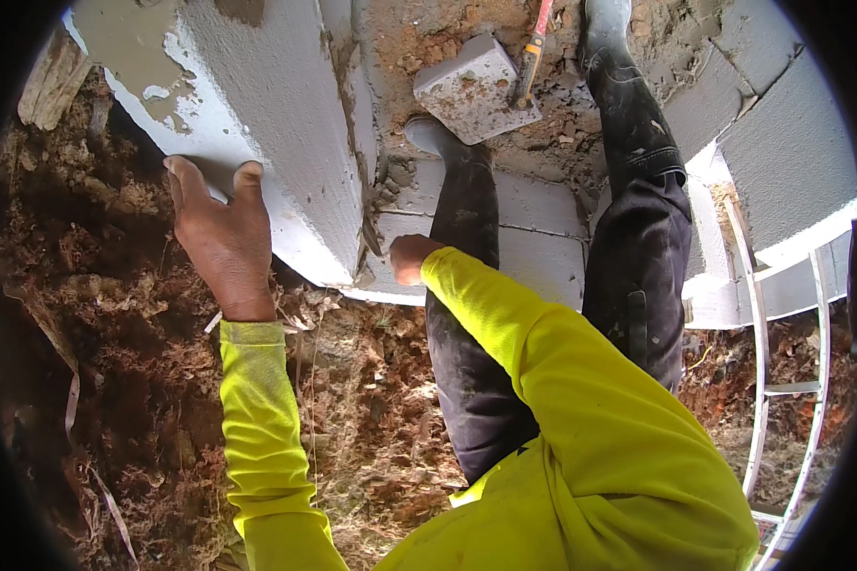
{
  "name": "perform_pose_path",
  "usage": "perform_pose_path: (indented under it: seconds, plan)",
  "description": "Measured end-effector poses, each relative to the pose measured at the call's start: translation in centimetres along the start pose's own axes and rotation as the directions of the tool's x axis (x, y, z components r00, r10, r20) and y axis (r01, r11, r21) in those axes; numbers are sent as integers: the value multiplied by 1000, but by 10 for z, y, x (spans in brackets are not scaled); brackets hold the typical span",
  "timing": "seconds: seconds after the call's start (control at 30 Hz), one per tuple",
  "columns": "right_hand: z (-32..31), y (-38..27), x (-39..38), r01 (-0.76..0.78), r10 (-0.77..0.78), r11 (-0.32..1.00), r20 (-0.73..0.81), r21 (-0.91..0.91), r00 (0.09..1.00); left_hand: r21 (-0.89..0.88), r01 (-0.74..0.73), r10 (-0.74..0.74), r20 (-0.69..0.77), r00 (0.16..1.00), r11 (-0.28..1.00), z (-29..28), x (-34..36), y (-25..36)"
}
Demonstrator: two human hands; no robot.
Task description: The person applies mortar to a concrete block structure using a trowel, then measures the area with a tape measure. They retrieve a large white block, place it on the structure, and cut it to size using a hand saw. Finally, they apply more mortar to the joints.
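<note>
The left hand is laid, thumb and fingers spread, against the pale near face of a block wall at left; no closed grip is seen. The right hand is clenched, apparently on a narrow metal tool, beside the wall's near corner. The wall is judged heavy, stiff and gritty, its corners liable to chip; contact is best made flat-handed along the face. Rough grey texture and, farther off, smeared mortar are noted.
</note>
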State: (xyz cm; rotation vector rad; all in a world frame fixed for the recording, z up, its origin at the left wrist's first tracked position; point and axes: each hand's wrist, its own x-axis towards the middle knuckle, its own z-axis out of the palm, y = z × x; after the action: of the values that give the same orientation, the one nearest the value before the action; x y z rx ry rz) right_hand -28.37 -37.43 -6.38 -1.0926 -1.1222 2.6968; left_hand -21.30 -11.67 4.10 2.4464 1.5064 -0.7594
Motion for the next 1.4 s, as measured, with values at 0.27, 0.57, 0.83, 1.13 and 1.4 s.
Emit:
perform_pose_path:
  seconds: [0.27,0.57,0.83,1.13,1.4]
  plan:
    - [-24,39,32,249,-93,802,-298,543,950,-15,-7,7,-8,1000,1000,-4,-2,3]
    - [-215,-12,-112,157,25,967,-692,198,721,-122,28,-32,-28,999,992,6,-5,-2]
    - [-267,-34,-172,252,96,927,-823,279,560,-198,101,-100,15,995,975,3,-7,-2]
    - [-286,-40,-197,288,-67,955,-893,72,446,-213,124,-117,42,992,969,4,-10,-3]
    - [-272,-79,-209,187,-123,982,-849,-29,514,-227,140,-129,62,990,964,7,-6,0]
